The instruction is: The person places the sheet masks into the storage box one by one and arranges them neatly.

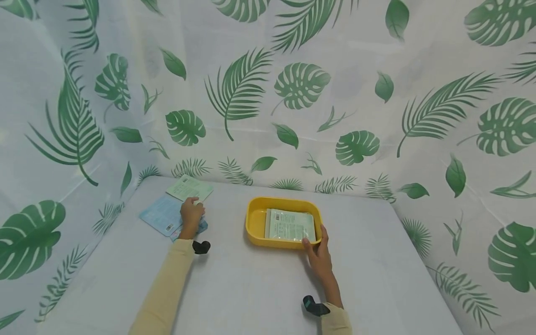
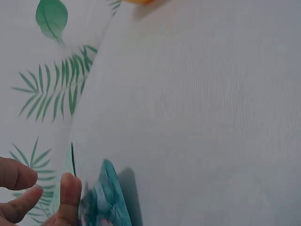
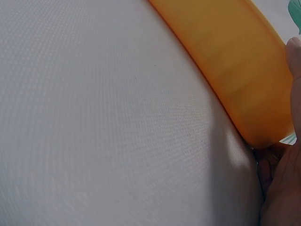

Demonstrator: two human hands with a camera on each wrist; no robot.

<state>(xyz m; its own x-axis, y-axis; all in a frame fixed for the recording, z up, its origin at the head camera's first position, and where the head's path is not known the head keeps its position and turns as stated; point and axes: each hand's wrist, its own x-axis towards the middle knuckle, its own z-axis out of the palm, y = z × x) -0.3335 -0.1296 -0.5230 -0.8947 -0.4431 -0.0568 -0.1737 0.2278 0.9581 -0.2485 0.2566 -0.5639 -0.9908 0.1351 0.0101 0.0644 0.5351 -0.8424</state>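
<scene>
My right hand (image 1: pixel 320 258) grips the near right corner of a yellow plastic tray (image 1: pixel 253 238), thumb at the rim and fingers around the outer side. In the right wrist view the tray wall (image 3: pixel 225 61) slants across the upper right. Flat pale green packets (image 1: pixel 289 225) with printed text lie inside the tray. My left hand (image 1: pixel 192 216) is over several flat packets on the left, its fingers bent and apart. Beyond its fingertips is a light green packet (image 1: pixel 188 187); beside it lies a light blue packet (image 1: pixel 161 215). A darker blue packet (image 1: pixel 203 226) is partly hidden beneath the hand.
A white cloth covers the table (image 1: pixel 251 288). Behind and on both sides hang white sheets with green leaf prints (image 1: pixel 301 86), meeting the table's edges. Black wrist cameras sit on the left wrist (image 1: pixel 201 247) and right wrist (image 1: pixel 315 307).
</scene>
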